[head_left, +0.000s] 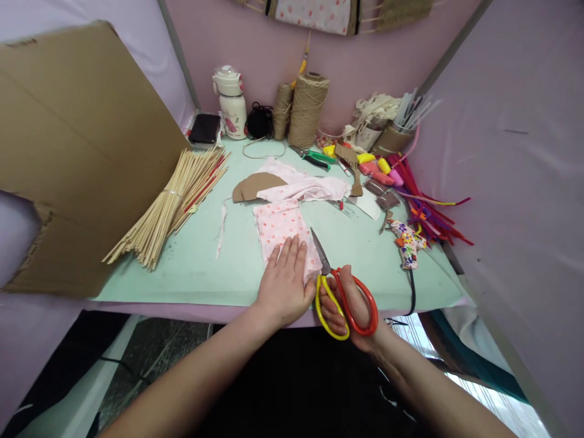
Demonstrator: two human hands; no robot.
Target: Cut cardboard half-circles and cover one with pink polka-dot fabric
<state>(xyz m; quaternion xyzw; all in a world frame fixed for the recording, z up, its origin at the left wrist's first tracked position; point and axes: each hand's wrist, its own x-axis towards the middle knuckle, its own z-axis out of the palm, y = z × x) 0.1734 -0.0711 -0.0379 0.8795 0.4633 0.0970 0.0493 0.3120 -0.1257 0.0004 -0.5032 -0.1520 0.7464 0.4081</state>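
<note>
My left hand [285,280] lies flat, fingers stretched out, on a piece of pale pink fabric with red dots [279,226] near the table's front edge. In my right hand [353,304] is a pair of scissors [325,258] with one yellow and one red handle. Their blades point up and away along the fabric's right edge and look closed or nearly so. Just beyond lies a crumpled strip of the same pink fabric [310,187], partly over a brown cardboard half-disc [258,185]. A thin fabric scrap [221,228] rests to the left.
At left are a bundle of wooden sticks [168,194] and a large cardboard sheet [86,140]. Twine spools [309,109], a white bottle [232,109] and green-handled pliers [322,158] sit at the back. Pipe cleaners [433,213] and a glue gun [407,243] lie right.
</note>
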